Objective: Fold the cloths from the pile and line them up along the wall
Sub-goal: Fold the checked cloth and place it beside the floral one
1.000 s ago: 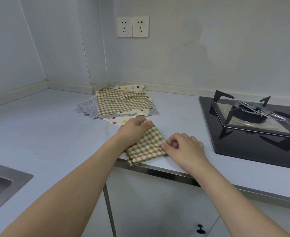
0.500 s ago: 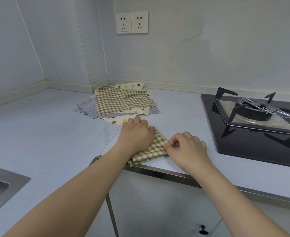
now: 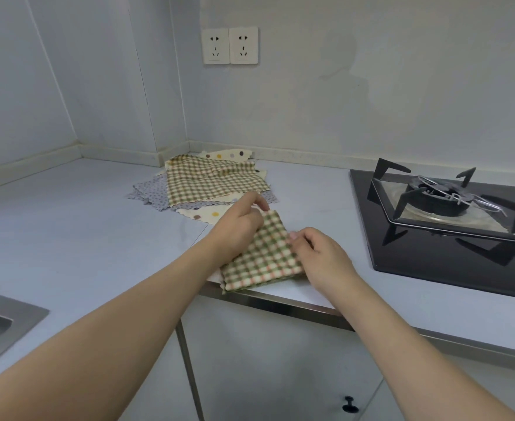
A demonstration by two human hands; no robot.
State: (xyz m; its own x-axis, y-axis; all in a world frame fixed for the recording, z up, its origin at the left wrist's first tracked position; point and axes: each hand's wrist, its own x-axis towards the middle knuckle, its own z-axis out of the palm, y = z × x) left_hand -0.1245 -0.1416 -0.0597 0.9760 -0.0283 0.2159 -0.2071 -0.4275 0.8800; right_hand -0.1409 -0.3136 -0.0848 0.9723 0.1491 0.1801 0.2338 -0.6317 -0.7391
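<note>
A folded green-checked cloth (image 3: 265,256) lies at the counter's front edge. My left hand (image 3: 238,229) rests on its left side, with the fingertips pinching its far corner. At the cloth's right edge my right hand (image 3: 320,256) pinches the fabric with curled fingers. Behind them, in the corner by the wall, sits the pile of cloths (image 3: 207,183): a green-checked one on top, a grey dotted one and cream polka-dot ones below.
A black gas hob (image 3: 450,238) with a burner stand fills the right of the counter (image 3: 67,238). A steel sink (image 3: 4,323) is at the left front. Two wall sockets (image 3: 230,45) hang above the pile. Cabinet doors are below the counter.
My left hand has shifted from pressing flat on the cloth to its far corner, uncovering more of the folded cloth. My right hand has stayed at the right edge.
</note>
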